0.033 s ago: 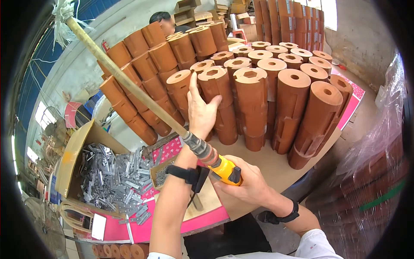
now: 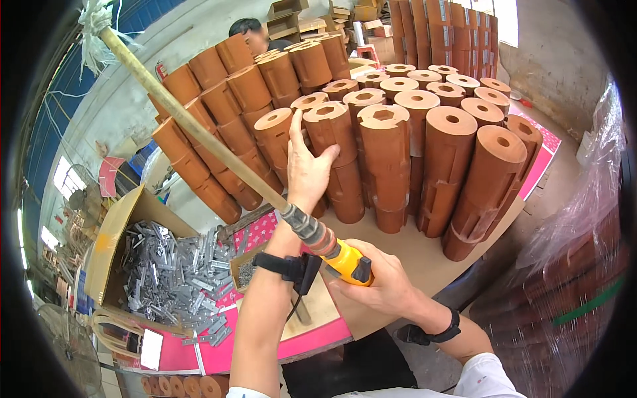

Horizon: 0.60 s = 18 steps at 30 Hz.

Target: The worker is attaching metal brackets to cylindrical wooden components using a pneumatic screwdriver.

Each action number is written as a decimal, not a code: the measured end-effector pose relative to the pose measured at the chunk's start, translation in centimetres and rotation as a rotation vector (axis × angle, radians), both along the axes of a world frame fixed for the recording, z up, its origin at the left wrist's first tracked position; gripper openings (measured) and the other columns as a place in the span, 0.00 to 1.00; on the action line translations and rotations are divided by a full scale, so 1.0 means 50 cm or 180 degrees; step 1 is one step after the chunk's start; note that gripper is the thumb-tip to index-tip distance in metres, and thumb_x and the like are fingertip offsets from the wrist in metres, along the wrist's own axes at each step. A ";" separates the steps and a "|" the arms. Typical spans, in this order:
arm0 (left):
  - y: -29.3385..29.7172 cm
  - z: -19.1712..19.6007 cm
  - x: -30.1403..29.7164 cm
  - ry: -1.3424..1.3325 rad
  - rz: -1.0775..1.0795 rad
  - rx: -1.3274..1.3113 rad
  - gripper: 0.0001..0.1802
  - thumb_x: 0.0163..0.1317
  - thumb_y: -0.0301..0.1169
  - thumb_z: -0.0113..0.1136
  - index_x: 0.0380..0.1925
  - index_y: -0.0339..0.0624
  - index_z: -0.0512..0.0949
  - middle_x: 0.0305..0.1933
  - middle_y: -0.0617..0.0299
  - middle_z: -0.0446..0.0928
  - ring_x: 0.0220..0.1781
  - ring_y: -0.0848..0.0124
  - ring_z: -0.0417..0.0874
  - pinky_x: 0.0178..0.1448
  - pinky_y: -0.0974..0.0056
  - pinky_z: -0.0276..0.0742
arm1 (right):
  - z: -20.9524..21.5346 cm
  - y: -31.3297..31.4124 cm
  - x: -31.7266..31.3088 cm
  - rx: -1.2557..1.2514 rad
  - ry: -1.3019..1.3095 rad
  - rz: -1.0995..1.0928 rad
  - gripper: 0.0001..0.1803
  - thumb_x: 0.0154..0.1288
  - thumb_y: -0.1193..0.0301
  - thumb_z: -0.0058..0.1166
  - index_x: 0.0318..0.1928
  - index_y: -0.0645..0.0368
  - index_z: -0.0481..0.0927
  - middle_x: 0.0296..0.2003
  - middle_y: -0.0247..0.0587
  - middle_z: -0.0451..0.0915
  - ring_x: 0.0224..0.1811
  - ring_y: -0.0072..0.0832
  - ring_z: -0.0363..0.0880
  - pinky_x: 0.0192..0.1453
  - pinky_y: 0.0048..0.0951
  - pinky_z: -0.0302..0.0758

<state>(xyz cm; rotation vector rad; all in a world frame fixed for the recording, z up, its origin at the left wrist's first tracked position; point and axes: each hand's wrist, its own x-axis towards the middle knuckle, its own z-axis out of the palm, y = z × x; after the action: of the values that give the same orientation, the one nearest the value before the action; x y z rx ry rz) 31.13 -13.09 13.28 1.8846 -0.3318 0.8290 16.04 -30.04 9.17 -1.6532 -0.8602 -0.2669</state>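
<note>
Yellow tool wrapped in the right hand; left hand raised, thumb and fingers spread against a brown cylinder stacked on the surface. Pale labels on panels behind are unreadable.

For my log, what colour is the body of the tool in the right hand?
Yellow with a black part: the tool body, best seen in the head view.

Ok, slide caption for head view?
Right hand holding a yellow tool, left hand at stacked brown cylinders, metal parts piled at left.
</note>
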 end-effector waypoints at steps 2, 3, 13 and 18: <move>0.011 0.010 0.002 0.0143 -0.0399 -0.0080 0.47 0.51 0.24 0.66 0.70 0.50 0.51 0.61 0.40 0.65 0.64 0.52 0.69 0.66 0.54 0.67 | -0.002 -0.005 -0.006 0.0039 -0.0109 -0.0062 0.31 0.54 0.68 0.68 0.56 0.63 0.70 0.45 0.52 0.79 0.44 0.44 0.82 0.47 0.35 0.79; 0.015 0.014 -0.002 0.0288 -0.0772 -0.0161 0.46 0.52 0.22 0.65 0.69 0.51 0.52 0.62 0.41 0.65 0.64 0.55 0.69 0.65 0.56 0.69 | -0.001 -0.008 -0.012 0.0033 -0.0116 -0.0082 0.31 0.54 0.68 0.68 0.56 0.63 0.70 0.45 0.52 0.79 0.44 0.44 0.82 0.47 0.35 0.79; 0.091 0.009 -0.112 -0.0067 -0.0014 0.0221 0.36 0.52 0.33 0.69 0.61 0.46 0.63 0.45 0.49 0.79 0.44 0.66 0.82 0.48 0.64 0.79 | -0.013 0.014 -0.012 0.0157 -0.0008 -0.0010 0.31 0.51 0.72 0.69 0.55 0.64 0.72 0.43 0.50 0.80 0.43 0.34 0.82 0.49 0.31 0.77; 0.186 -0.033 -0.339 0.1819 -0.0006 -0.0498 0.35 0.55 0.34 0.66 0.61 0.37 0.63 0.40 0.54 0.79 0.41 0.72 0.81 0.42 0.68 0.76 | -0.001 0.041 -0.016 0.0340 0.0481 0.0126 0.29 0.53 0.73 0.68 0.55 0.65 0.71 0.41 0.38 0.81 0.42 0.18 0.77 0.48 0.24 0.75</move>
<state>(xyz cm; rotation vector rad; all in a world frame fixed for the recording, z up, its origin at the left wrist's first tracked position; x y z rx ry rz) 14.17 -3.80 11.62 1.8793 0.0847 0.2774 15.24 -27.97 9.14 -1.5346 -0.7511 -0.1556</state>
